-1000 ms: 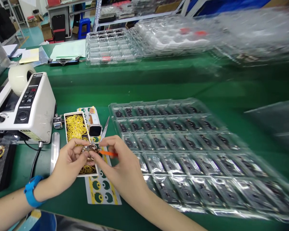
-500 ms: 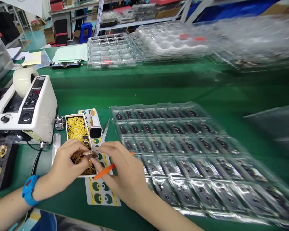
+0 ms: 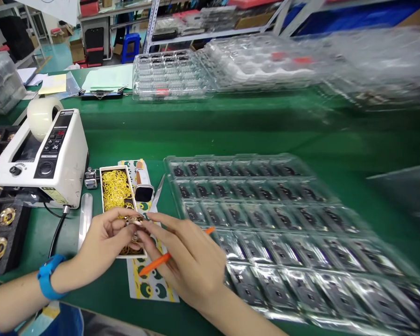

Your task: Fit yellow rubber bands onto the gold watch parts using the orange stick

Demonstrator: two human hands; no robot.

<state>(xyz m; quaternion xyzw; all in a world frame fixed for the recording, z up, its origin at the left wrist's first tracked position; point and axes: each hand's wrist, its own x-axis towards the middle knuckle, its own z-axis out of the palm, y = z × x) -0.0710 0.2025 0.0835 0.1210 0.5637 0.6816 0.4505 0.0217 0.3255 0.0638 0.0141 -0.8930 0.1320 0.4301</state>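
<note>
My left hand (image 3: 103, 238), with a blue band on its wrist, pinches a small round metallic part (image 3: 136, 222). The fingertips of my right hand (image 3: 187, 254) touch the same part from the other side. An orange stick-like tool (image 3: 155, 264) passes between the fingers of my right hand. Both hands are over the lower half of a white box (image 3: 102, 186) filled with yellow rings (image 3: 117, 189). Under and beside the box lies a sheet of yellow and white stickers (image 3: 153, 285), with a watch-like item (image 3: 143, 186) on its upper part.
A white tape dispenser (image 3: 70, 158) stands at left, beside a black foam tray (image 3: 16, 242) of round parts. A small counter (image 3: 90, 178), a clear strip (image 3: 86, 217) and pointed tweezers (image 3: 158, 191) lie near the box. A large clear tray (image 3: 231, 179) of dark parts spreads right.
The view has shifted slightly, so the scene sits further right. The small part has turned to show more of its round face, and my right fingers have closed in over it.
</note>
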